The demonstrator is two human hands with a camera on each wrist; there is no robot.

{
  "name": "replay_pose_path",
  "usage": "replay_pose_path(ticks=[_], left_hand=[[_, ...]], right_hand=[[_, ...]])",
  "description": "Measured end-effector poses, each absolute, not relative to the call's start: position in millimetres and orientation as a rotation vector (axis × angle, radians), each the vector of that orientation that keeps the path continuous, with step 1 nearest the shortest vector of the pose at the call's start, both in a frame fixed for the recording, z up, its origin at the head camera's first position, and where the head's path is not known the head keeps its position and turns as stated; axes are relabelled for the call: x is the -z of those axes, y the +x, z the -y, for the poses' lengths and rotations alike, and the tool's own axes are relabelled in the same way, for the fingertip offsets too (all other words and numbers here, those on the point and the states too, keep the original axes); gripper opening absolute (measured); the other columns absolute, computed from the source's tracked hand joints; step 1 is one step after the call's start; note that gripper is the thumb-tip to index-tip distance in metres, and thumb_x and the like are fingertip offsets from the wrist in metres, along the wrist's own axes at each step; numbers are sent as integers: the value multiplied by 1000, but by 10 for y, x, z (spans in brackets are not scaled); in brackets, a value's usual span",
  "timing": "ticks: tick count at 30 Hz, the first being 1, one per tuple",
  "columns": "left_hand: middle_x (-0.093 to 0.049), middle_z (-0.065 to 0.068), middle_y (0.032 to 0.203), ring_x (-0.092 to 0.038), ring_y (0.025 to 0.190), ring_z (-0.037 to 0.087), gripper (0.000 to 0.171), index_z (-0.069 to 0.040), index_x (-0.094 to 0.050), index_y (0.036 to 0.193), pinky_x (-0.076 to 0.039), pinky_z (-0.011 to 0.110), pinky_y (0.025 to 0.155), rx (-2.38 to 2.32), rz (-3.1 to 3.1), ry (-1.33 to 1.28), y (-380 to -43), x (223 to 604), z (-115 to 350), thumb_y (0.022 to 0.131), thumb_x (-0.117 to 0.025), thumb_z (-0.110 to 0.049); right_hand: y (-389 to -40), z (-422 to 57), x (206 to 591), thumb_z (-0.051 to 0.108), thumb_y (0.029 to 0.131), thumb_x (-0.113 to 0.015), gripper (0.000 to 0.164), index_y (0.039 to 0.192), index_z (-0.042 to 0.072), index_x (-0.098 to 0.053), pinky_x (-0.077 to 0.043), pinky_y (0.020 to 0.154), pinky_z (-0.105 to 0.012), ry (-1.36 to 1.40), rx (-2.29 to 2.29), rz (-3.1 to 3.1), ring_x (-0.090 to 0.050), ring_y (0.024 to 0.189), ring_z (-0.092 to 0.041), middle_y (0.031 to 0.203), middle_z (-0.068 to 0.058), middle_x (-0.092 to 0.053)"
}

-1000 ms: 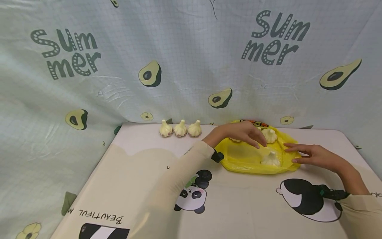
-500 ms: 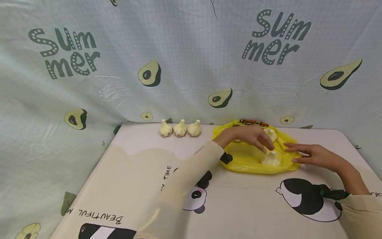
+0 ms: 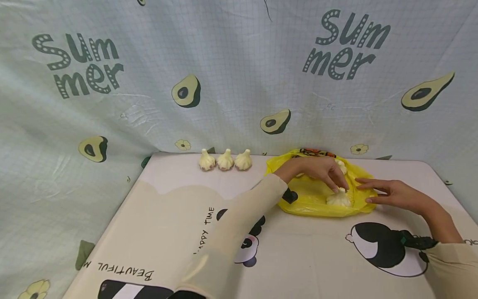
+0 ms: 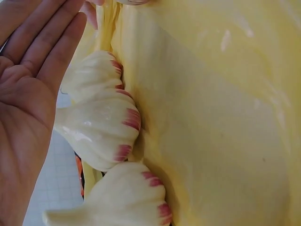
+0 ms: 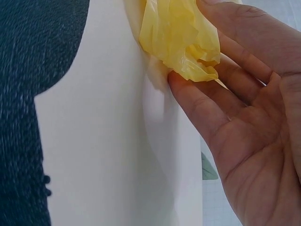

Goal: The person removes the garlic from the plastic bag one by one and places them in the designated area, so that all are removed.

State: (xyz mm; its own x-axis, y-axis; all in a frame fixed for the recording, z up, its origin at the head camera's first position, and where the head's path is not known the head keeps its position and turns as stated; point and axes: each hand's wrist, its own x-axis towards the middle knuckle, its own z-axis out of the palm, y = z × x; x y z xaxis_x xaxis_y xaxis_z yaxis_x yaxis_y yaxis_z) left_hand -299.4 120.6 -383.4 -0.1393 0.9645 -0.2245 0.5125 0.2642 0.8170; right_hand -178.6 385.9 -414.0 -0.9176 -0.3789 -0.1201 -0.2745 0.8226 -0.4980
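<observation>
A yellow plastic bag (image 3: 310, 209) lies spread on the table at the right. Inside it, a white garlic bulb (image 3: 338, 200) stands near the front edge. My left hand (image 3: 320, 168) reaches over the bag, thumb and fingertips on either side of that bulb's neck, pinching it. More garlic bulbs (image 4: 101, 127) with pink-streaked bases line the bag's far side in the left wrist view; my left hand partly hides them in the head view. At the bag's right edge, my right hand (image 3: 401, 195) touches the crumpled plastic with loose, spread fingers.
Three garlic bulbs (image 3: 225, 161) stand in a row at the back of the table, left of the bag. The table (image 3: 168, 211) has a printed panda cover. A curtain (image 3: 231, 74) with avocado prints hangs directly behind it.
My left hand has moved right and down to the front garlic bulb's neck, and its fingers have closed around it. My right hand stays at the bag's edge.
</observation>
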Motion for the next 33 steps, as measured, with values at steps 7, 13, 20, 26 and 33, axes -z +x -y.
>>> replay_pose_path(ticks=[7,13,20,26,33], left_hand=[[-76,1,110,-67,103,6,29,-1,-75,119,-51,18,93,-769,-1723,1315,-3022,3879,-1265,91,-75,-5],[-76,2,112,-67,105,6,29,1,-74,120,-50,18,95,-798,-1697,1331,-3032,3925,-1267,91,-75,-5],[-75,8,112,-68,105,9,25,4,-75,116,-50,21,97,-900,-1623,1320,-3012,3992,-1298,91,-74,-1],[-76,6,110,-68,107,10,23,3,-75,115,-49,21,99,-938,-1585,1285,-2990,4031,-1325,92,-73,-1],[-75,8,110,-68,108,13,19,2,-75,111,-49,25,101,-1001,-1548,1276,-3008,4075,-1306,94,-70,1]], right_hand=[[-1778,-3849,4143,37,94,-73,41,133,25,-69,-48,90,-22,-510,704,-2805,-49,132,-24,150,-16,-53],[-1776,-3844,4151,38,94,-74,42,133,24,-69,-48,90,-22,-510,696,-2811,-49,132,-31,150,-15,-53],[-1764,-3855,4152,38,93,-74,43,133,24,-69,-48,91,-24,-505,691,-2817,-50,131,-32,149,-16,-53],[-1744,-3851,4159,36,92,-75,41,132,24,-70,-48,89,-20,-511,729,-2817,-44,127,3,148,-17,-54],[-1760,-3839,4152,32,93,-75,43,133,17,-69,-51,89,-29,-527,700,-2799,-49,131,-45,149,-20,-52]])
